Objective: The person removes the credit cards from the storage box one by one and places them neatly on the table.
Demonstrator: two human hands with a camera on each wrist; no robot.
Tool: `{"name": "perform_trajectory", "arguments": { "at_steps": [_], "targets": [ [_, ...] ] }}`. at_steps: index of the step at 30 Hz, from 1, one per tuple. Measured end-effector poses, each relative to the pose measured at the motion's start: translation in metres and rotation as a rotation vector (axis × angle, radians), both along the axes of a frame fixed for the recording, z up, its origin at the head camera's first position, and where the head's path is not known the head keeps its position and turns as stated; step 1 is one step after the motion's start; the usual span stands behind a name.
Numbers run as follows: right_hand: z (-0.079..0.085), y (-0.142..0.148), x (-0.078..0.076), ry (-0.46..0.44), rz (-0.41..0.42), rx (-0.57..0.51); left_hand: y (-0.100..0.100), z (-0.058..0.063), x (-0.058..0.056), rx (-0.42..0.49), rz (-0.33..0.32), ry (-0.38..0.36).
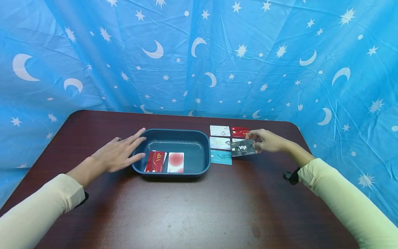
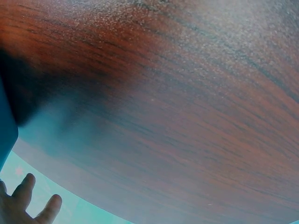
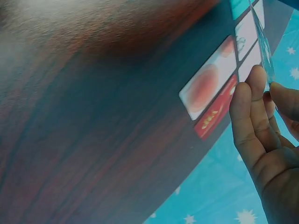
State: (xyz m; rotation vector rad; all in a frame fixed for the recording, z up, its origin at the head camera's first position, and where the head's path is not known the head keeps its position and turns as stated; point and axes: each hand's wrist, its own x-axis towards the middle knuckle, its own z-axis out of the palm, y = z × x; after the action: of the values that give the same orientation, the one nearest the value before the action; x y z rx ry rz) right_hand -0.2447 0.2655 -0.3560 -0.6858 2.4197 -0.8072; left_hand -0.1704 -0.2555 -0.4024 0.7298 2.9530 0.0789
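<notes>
My right hand [image 1: 267, 141] pinches a black VIP card [image 1: 237, 148] by its right end, above the cards at the tray's right. In the right wrist view that card [image 3: 264, 44] shows nearly edge-on between thumb and fingers. With fingers spread, my left hand [image 1: 119, 154] rests at the left rim of a dark blue tray [image 1: 194, 162]. Inside the tray lie a red VIP card [image 1: 155, 162], with a pale card edge showing under it, and a white card with red circles [image 1: 176, 160]. The left wrist view catches only some fingertips [image 2: 28, 191].
Beside the tray, cards lie in rows: a white one [image 1: 219, 130], a red one [image 1: 239, 131], a white VIP card [image 1: 219, 143] and a light blue one [image 1: 220, 157]. A red-circled card [image 3: 205, 84] appears in the right wrist view. A blue curtain [image 1: 186, 86] hangs behind the table [image 1: 186, 211].
</notes>
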Motion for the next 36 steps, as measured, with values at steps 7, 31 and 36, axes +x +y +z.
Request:
{"name": "perform_trajectory", "arguments": {
  "at_steps": [7, 31, 36],
  "targets": [
    [-0.014, 0.014, 0.003, -0.024, -0.007, 0.007, 0.000, 0.001, 0.001, -0.005, -0.001, 0.003],
    [-0.046, 0.025, 0.008, -0.096, -0.087, 0.073, 0.001, 0.002, 0.001, -0.009, -0.004, 0.000],
    [-0.047, 0.022, 0.008, -0.091, -0.092, 0.097, 0.000, 0.002, 0.001, -0.006, -0.003, -0.001]
  ]
}}
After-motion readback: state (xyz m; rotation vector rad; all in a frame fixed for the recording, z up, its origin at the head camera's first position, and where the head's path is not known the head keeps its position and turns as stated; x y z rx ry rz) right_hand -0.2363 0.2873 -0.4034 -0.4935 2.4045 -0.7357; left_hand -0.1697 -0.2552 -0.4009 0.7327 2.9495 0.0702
